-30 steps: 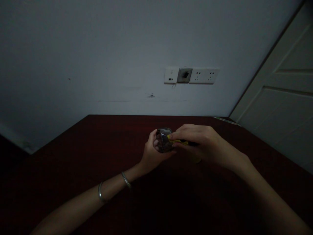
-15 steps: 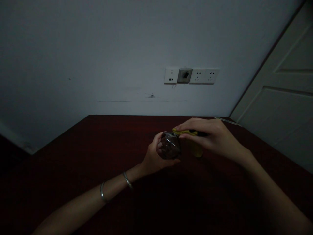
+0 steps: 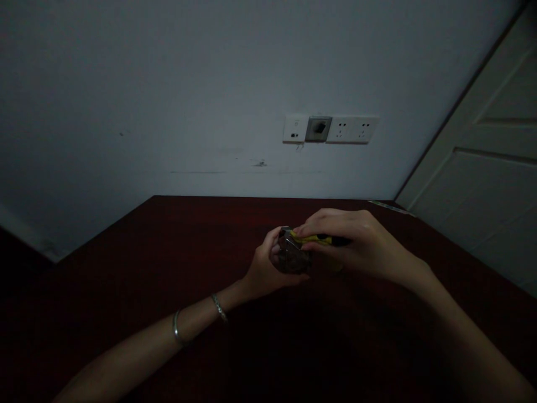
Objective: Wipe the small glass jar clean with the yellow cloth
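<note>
My left hand is wrapped round a dark, see-through faceted glass, and its fingers show through the side. From the right, my right hand pinches a yellow cloth with dark parts between thumb and fingers. The cloth's front end lies against the upper part of the glass. A dim yellowish patch shows below the right hand, too dark to make out well. Two silver bangles circle my left forearm.
Both hands are over a dark red table. Behind it stands a pale wall with a row of sockets. To the right is a white panelled door, and a thin strip lies along the table's back right edge.
My right hand has moved a little left and down with the yellow cloth, which now overlaps the top of the glass. My left hand and the glass have hardly moved.
</note>
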`<state>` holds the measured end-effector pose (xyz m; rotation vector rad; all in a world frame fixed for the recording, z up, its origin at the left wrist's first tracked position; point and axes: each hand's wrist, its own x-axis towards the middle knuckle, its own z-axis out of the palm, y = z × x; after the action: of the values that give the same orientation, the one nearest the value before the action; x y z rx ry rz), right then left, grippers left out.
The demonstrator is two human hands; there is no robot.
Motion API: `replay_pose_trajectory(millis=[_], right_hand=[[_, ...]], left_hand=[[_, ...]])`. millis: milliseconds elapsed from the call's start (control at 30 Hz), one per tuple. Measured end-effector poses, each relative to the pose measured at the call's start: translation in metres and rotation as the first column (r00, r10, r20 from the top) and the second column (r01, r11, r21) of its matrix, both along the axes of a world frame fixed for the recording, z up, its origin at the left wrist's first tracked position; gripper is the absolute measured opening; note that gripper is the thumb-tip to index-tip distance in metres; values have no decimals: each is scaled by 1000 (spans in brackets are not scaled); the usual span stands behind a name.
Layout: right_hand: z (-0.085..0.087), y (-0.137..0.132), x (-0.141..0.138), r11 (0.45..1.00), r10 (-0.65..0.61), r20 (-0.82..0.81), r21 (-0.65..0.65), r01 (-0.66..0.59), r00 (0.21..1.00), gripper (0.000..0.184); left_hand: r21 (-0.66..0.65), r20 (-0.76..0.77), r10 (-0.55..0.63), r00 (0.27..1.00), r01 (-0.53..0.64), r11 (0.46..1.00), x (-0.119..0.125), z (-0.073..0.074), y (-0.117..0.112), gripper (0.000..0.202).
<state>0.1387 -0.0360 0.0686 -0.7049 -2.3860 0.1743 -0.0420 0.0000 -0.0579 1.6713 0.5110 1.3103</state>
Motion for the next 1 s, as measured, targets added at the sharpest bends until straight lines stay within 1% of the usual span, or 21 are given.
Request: replay_pose_trajectory(millis=[233, 367, 467, 567, 667, 733, 800, 900, 1000], right_hand=[[2, -4, -1, 999, -2, 34, -48, 4, 999, 20], [3, -7, -4, 994, 2, 65, -105, 5, 998, 19], [3, -9, -4, 993, 14, 68, -116, -6, 998, 17], [3, -8, -2, 993, 8, 56, -121, -1, 998, 17], [1, -5, 1, 996, -60, -17, -60, 59, 998, 18], [-2, 0, 2, 994, -110, -67, 4, 110, 992, 18], [-7, 6, 2, 990, -132, -92, 43, 137, 987, 18], [-15, 13, -1, 989, -124, -145, 66, 134, 982, 17], [-22, 15, -5, 989, -73, -190, 109, 95, 979, 17]], left_hand=[[-55, 15, 11, 1000, -11, 998, 0, 1, -1, 90], [-73, 23, 68, 997, -66, 995, 0, 2, 0, 88], [-85, 22, 106, 994, -104, 991, 0, 1, 2, 87], [-94, 32, 80, 996, -77, 993, 0, -2, 4, 90], [-80, 52, 17, 999, -13, 997, -1, -4, 4, 92], [-67, 41, -6, 999, 9, 998, -1, -3, 4, 94], [-47, 16, -18, 1000, 19, 999, -2, -1, 3, 96], [5, -11, -20, 1000, 20, 1000, -3, 0, 4, 95], [47, -5, -6, 1000, 6, 999, -4, -2, 6, 97]])
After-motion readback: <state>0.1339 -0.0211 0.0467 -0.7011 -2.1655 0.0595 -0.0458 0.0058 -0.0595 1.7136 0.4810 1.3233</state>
